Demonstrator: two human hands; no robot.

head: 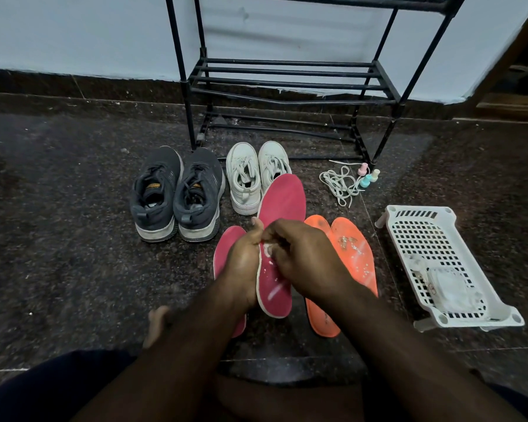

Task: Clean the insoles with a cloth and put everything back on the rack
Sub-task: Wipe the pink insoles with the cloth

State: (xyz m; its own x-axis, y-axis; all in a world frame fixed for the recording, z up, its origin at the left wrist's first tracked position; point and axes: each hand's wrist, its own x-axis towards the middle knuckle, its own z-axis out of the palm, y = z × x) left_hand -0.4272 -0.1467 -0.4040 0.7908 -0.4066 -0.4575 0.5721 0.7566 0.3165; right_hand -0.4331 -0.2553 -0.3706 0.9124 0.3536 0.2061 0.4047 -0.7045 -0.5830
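While the left hand (245,263) grips a pink insole (282,208) along its left edge, thumb up against the rim, the right hand (299,257) is curled over the insole's middle, fingers pinching a small white wad (268,248) against the pink surface; whether that wad is a cloth I cannot tell. White flecks and smears mark the insole's heel end. The insole is held tilted above the floor (73,239), toe end pointing toward the rack (287,83).

A second pink insole (226,254) lies flat on the floor under the left hand. Just right of the hands lie two orange insoles (352,254) side by side, the right one dotted with white specks.

Beyond the insoles, a pair of grey shoes (177,193) and a pair of white shoes (258,175) stand heels toward the person, in front of the black rack against the wall. White laces (339,185) lie tangled by the rack's right foot, with three small bottles (368,178) beside them. Toward the floor's right edge sits a white basket (421,236) holding white packets.
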